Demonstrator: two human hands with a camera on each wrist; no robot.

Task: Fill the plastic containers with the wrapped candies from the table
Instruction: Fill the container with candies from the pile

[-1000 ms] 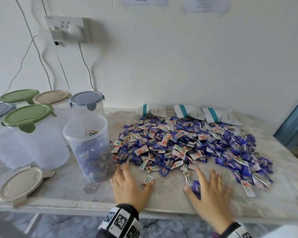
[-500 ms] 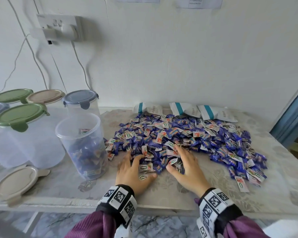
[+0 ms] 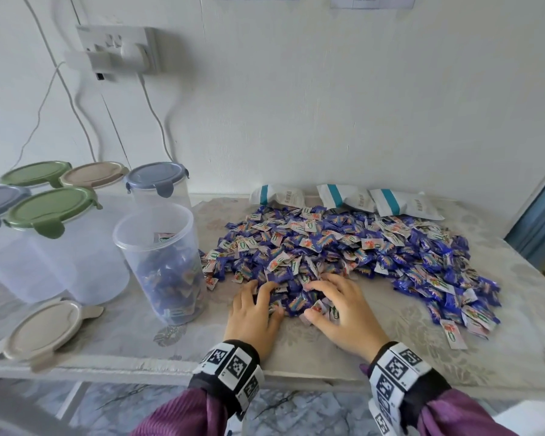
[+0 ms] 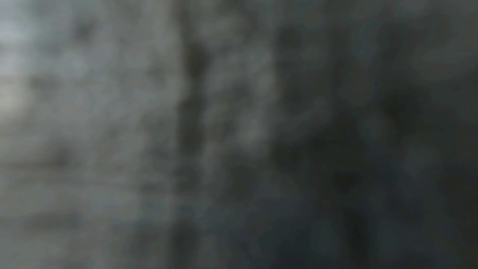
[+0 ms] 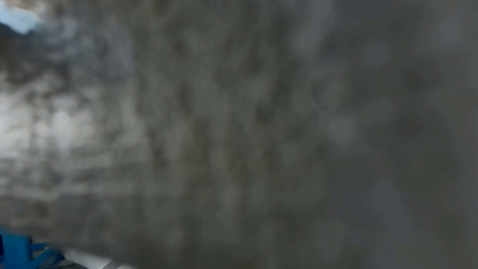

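Blue-wrapped candies lie heaped on the table right of the open container; left hand and right hand, fingers curled, clutch candies at its near edge.

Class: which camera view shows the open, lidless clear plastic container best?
The head view: the open clear plastic container stands whole, partly filled with candies. Both wrist views are dark blur and show nothing of it.

In the lower centre of the head view, the left hand and right hand lie palm-down side by side, fingers curled inward toward each other. Both wrists wear black-and-white patterned bands over purple sleeves. The wrist views are blurred.
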